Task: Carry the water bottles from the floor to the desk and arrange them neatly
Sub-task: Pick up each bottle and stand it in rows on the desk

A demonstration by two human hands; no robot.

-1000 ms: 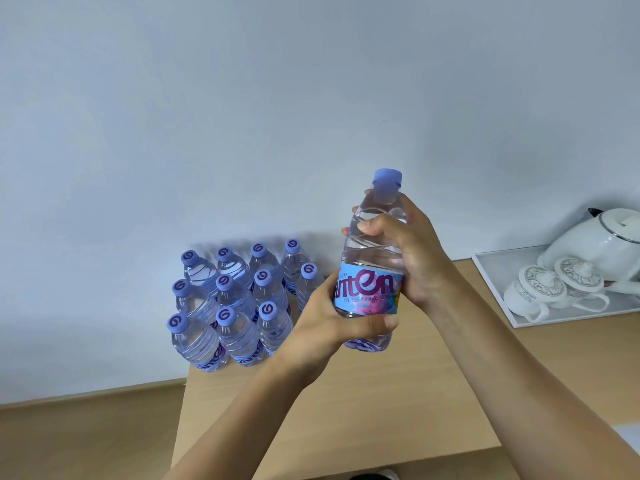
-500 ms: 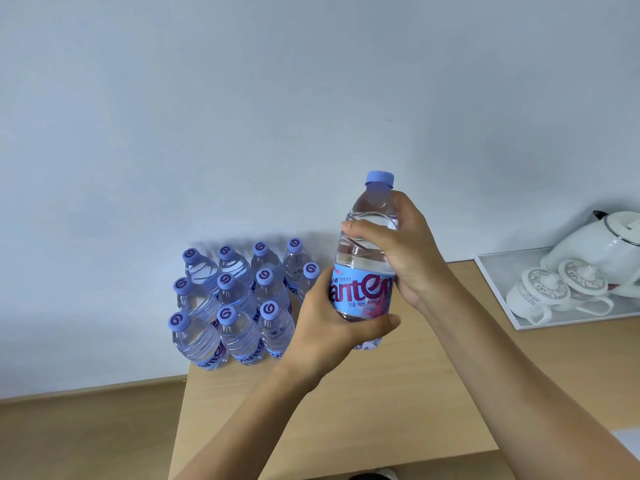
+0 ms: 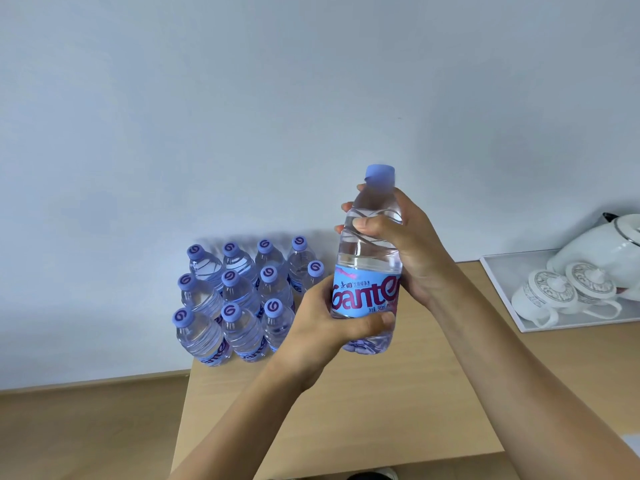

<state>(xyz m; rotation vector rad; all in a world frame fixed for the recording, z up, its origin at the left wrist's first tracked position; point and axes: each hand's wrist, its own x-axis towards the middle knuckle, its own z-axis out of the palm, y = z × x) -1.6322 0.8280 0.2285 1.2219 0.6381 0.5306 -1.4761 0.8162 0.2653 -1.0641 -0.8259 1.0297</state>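
Observation:
I hold one clear water bottle with a blue cap and blue label upright above the wooden desk. My left hand grips its lower part around the label. My right hand grips its upper part below the cap. Several matching bottles stand in neat rows at the desk's back left corner, against the wall, just left of the held bottle.
A white tray at the desk's right holds two lidded cups and a white teapot. The wooden floor shows left of the desk. A pale wall rises behind.
The held bottle has shifted slightly left and turned, so more of the label's lettering faces me. Both hands keep their grip.

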